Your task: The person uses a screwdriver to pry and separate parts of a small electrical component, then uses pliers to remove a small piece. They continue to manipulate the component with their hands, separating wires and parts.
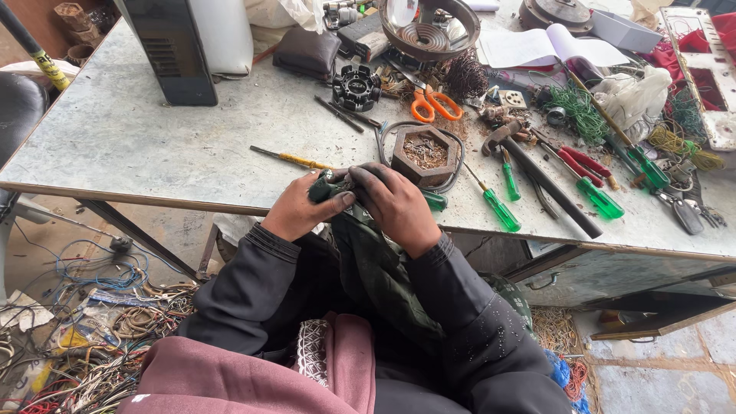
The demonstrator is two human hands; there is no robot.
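Note:
My left hand (295, 208) and my right hand (397, 205) meet at the near edge of the grey workbench (153, 146). Together they grip a small dark part wrapped in a dark green cloth (326, 188), which hangs down over my lap. The right hand's grimy fingers curl over the top of it, and the part itself is mostly hidden. Just beyond my hands stands a hexagonal wooden dish (424, 153) with brown filings in it, ringed by a loop of grey cable.
Green-handled screwdrivers (502, 211), a hammer (537, 172), red pliers (583, 162), orange scissors (435, 103), a black round part (356, 87) and a copper-wound stator (429, 31) litter the bench. An open notebook (548, 47) lies at the back. Tangled wires (92, 337) cover the floor on the left.

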